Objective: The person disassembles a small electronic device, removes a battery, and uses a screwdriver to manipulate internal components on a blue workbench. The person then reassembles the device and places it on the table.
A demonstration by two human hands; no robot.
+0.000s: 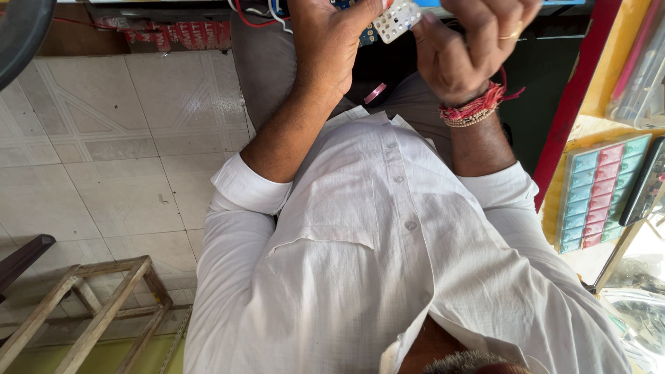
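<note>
Both hands are gripping one small white perforated module (395, 21) at the far edge of view. The left hand (331, 43) is pinching its left end; the right hand (465, 48), fist closed, is holding its right. One blue circuit board (366, 33) is showing behind it.

1. Pale tiled floor (118, 145), left half of frame.
2. Wooden frame stool (90, 312), lower left, standing on the tiles.
3. Row of red packets (173, 33), upper left edge.
4. Flat box of blue and red compartments (599, 190), right side.
5. Red post (575, 97), upper right, slanting down.
6. Dark rounded object (21, 31), top left corner; kind unclear.
</note>
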